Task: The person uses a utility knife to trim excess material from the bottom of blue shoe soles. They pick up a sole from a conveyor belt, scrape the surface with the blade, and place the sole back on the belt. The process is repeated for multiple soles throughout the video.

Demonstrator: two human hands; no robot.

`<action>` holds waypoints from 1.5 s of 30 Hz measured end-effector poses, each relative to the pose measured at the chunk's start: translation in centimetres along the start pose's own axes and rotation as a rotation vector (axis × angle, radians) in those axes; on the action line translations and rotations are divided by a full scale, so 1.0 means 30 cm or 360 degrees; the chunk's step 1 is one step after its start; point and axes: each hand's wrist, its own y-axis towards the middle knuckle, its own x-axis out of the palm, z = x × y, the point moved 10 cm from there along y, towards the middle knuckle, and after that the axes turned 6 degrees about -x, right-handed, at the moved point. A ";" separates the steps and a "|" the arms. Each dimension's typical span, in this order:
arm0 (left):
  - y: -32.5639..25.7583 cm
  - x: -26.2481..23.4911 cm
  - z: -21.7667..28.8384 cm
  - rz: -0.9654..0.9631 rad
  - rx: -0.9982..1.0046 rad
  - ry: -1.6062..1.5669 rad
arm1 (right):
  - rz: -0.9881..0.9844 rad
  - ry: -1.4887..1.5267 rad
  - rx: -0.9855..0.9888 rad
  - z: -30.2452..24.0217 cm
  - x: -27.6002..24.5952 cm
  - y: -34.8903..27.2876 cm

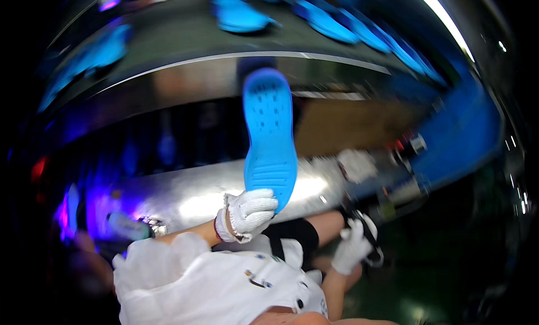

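Upright in front of me is a bright blue shoe sole (270, 139), with small dark slots toward its far end and ridges across its nearer part. My left hand (252, 211), in a white knit glove, is closed on the sole's near end. Down at the right, close to my leg, my gloved right hand (352, 247) looks closed around a dark thing with a pale loop (373, 255), whose kind I cannot make out.
Beyond the sole, a dark conveyor belt (179, 38) carries several blue soles (241, 16). A metal shelf (185, 190) holds a crumpled white cloth (358, 165) and a bottle (128, 225). Brown board (348, 123) and a blue panel (466, 134) lie to the right.
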 end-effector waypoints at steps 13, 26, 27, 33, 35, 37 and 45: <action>-0.326 0.738 -0.309 -0.0324 -0.2013 -0.3435 | -0.0415 -0.1070 -0.0064 0.433 0.138 0.160; -0.172 0.754 -0.095 -0.0396 -0.2003 -0.4517 | -0.0591 -0.0893 -0.0347 0.040 0.218 0.015; -0.183 0.779 -0.091 -0.0333 -0.2195 -0.4414 | -0.0527 -0.1094 -0.0586 -0.019 0.243 0.036; -0.187 0.778 -0.167 0.0148 -0.2671 -0.3562 | -0.0741 -0.0433 -0.0325 -0.026 0.279 -0.024; -0.085 0.707 -0.075 -0.0445 -0.2074 -0.4250 | -0.0403 -0.0713 -0.0328 -0.022 0.204 0.062; -0.175 0.780 -0.201 0.0420 -0.2659 -0.3644 | -0.0755 -0.0958 -0.1175 -0.154 0.310 -0.069; -0.028 0.713 -0.122 -0.0453 -0.1637 -0.4267 | -0.0472 -0.0756 -0.0794 -0.112 0.229 -0.044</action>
